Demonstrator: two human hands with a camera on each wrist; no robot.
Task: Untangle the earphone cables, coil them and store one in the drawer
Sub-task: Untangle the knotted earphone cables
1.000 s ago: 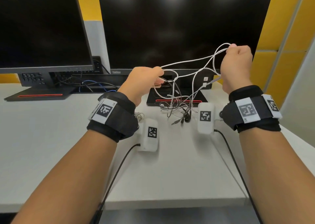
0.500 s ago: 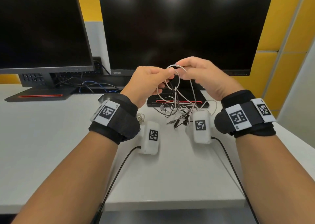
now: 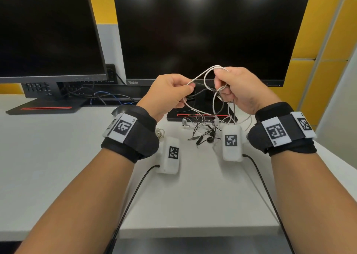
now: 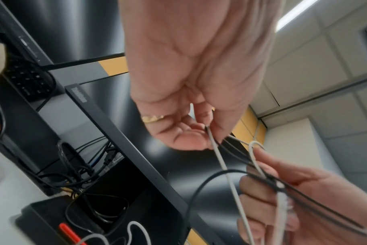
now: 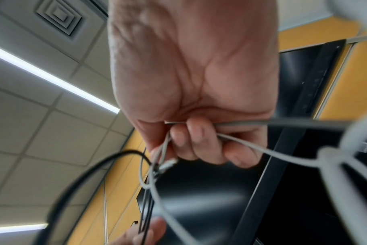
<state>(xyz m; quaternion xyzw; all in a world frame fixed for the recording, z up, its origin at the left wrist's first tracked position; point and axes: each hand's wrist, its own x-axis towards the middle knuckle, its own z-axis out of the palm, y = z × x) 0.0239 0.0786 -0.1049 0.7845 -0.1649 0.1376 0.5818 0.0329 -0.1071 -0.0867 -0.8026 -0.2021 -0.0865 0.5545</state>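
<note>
While both wrists hang above the white desk [image 3: 58, 157], I see two dark monitors [image 3: 202, 31] standing at twelve o'clock against a yellow panelled wall [image 3: 309, 79], with loose computer cables [image 3: 108, 97] beneath the left screen. My left hand [image 3: 170, 93] has its fingers curled and its thumb pressed down, pinching a white earphone cable [image 3: 201, 75] and a black earphone cable [image 3: 201, 93] together at the fingertips [image 4: 191, 139]. At three o'clock from it, close but not touching, my right hand [image 3: 239, 87] is closed in a fist around several white strands [image 5: 237, 140], a loop of white cable arching over its knuckles. From both hands the cables droop toward six o'clock into a tangled heap [image 3: 204, 128] lying on the desk in front of the monitor base [image 3: 201, 116], where a white earbud [image 3: 184, 121] and black earbuds [image 3: 209, 137] show. Ceiling tiles and a light strip [image 5: 52, 79] fill the right wrist view.
</note>
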